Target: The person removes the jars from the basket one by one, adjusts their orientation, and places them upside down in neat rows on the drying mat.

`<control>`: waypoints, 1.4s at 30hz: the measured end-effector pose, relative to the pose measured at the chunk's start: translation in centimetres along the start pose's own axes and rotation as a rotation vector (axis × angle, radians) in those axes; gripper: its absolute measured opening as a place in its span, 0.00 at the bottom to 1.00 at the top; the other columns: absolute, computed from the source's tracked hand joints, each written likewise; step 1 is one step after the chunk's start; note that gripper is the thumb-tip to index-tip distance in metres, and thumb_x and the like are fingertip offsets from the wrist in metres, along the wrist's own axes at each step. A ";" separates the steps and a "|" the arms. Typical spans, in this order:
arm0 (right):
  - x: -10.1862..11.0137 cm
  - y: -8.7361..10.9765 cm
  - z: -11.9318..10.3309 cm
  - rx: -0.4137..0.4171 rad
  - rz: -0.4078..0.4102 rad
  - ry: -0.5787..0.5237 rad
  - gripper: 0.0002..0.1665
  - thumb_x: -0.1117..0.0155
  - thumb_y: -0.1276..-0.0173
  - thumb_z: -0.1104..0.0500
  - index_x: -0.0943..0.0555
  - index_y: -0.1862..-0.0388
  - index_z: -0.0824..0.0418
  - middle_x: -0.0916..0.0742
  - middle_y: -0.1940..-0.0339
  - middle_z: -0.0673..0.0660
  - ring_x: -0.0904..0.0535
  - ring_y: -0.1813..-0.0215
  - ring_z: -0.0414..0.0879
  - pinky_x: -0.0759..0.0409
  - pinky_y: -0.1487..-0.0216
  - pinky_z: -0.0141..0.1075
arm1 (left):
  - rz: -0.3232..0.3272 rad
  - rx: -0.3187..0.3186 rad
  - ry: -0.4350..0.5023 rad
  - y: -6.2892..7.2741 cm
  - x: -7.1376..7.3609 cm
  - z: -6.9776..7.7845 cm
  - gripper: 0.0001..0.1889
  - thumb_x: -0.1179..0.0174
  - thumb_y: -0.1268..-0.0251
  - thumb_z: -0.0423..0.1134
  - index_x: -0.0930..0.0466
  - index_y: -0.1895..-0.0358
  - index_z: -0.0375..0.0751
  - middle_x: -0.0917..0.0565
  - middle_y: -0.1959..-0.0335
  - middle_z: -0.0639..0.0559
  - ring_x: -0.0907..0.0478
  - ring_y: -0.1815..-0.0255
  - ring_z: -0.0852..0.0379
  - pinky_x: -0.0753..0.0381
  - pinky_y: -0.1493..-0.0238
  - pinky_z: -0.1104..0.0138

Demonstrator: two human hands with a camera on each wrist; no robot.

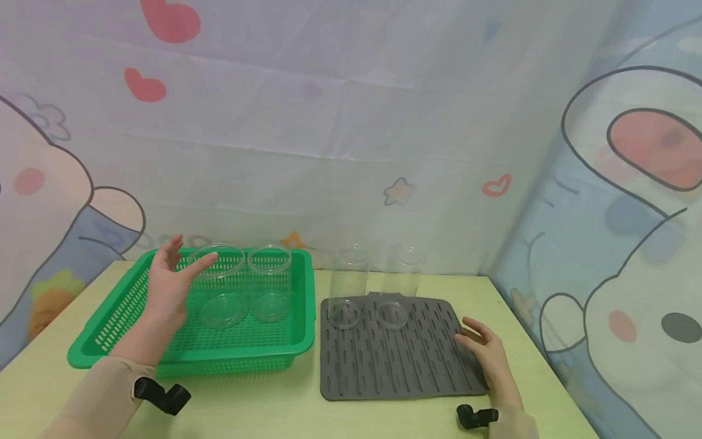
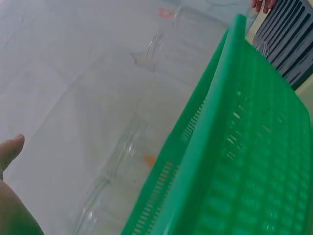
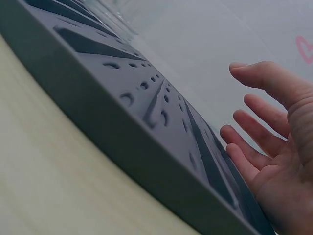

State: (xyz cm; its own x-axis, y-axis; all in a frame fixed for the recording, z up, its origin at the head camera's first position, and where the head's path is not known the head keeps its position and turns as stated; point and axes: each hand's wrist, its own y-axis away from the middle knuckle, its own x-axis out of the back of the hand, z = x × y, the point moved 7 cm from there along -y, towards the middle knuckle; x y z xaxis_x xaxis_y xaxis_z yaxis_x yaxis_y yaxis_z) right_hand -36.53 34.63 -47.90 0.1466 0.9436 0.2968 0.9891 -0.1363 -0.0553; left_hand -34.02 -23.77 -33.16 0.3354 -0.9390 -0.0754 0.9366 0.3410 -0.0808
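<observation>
My left hand [image 1: 167, 286], fingers raised and thumb stretched out, is over the left part of a green plastic basket [image 1: 304, 305]. Its thumb overlaps the rim of a clear cup [image 1: 223, 311] standing in the basket. Beside that cup stands a second clear cup [image 1: 271, 308]. Two tall clear cups, a left one [image 1: 344, 314] and a right one [image 1: 392, 314], stand upright along the back of a grey ridged mat [image 1: 406, 366]. At the mat's right edge is my right hand [image 1: 488, 360], fingers apart and slightly bent, with nothing in it.
Basket and mat lie side by side on a pale yellow table [image 1: 247, 408]. Behind them hangs a printed curtain [image 1: 340, 122] with hearts and cartoon figures. The basket's green rim [image 2: 215, 103] rises close to the left wrist camera.
</observation>
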 end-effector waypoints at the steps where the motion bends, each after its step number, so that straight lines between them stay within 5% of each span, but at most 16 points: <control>1: 0.0 0.0 0.0 0.001 -0.002 0.001 0.38 0.36 0.31 0.59 0.38 0.26 0.66 0.33 0.26 0.64 0.29 0.46 0.23 0.33 0.49 0.15 | -0.020 0.021 -0.010 -0.4 0.2 -0.2 0.47 0.36 0.35 0.45 0.59 0.20 0.58 0.61 0.19 0.58 0.70 0.18 0.54 0.61 0.21 0.49; 9: -0.2 -0.1 0.0 -0.017 0.001 -0.010 0.38 0.36 0.31 0.59 0.38 0.26 0.65 0.33 0.25 0.62 0.28 0.44 0.26 0.33 0.49 0.15 | -0.327 0.187 -0.012 -3.6 1.7 -2.1 0.54 0.44 0.29 0.50 0.87 0.25 0.58 0.87 0.24 0.50 0.86 0.23 0.45 0.68 0.23 0.42; 17: -0.4 -0.1 0.0 -0.002 0.000 -0.007 0.38 0.35 0.32 0.59 0.38 0.26 0.66 0.32 0.26 0.65 0.28 0.46 0.23 0.33 0.47 0.19 | -0.600 0.279 -0.051 -5.6 2.6 -3.8 0.50 0.49 0.24 0.47 0.88 0.26 0.55 0.92 0.27 0.47 0.90 0.27 0.35 0.65 0.26 0.36; 27: -0.3 0.0 0.2 -0.016 -0.003 -0.008 0.39 0.35 0.31 0.59 0.38 0.26 0.66 0.33 0.26 0.64 0.28 0.45 0.25 0.33 0.49 0.15 | -0.731 0.229 -0.318 -6.4 2.1 -5.0 0.59 0.40 0.31 0.38 0.92 0.28 0.50 0.86 0.26 0.36 0.77 0.26 0.24 0.56 0.32 0.29; 42: 0.2 -0.2 0.4 -0.016 0.018 -0.019 0.39 0.34 0.32 0.58 0.37 0.27 0.66 0.30 0.29 0.61 0.27 0.47 0.23 0.31 0.49 0.15 | -0.729 0.260 -0.437 -6.8 0.9 -5.6 0.61 0.37 0.35 0.32 0.90 0.26 0.48 0.79 0.24 0.32 0.71 0.25 0.23 0.54 0.31 0.30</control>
State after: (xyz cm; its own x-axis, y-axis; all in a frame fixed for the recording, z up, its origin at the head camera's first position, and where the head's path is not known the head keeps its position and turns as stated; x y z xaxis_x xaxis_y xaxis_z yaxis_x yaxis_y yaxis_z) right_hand -36.72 35.00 -48.21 0.1643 0.9465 0.2777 0.9864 -0.1578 -0.0457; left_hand -40.64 -26.69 -38.28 -0.3941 -0.8696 0.2973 0.9082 -0.3188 0.2713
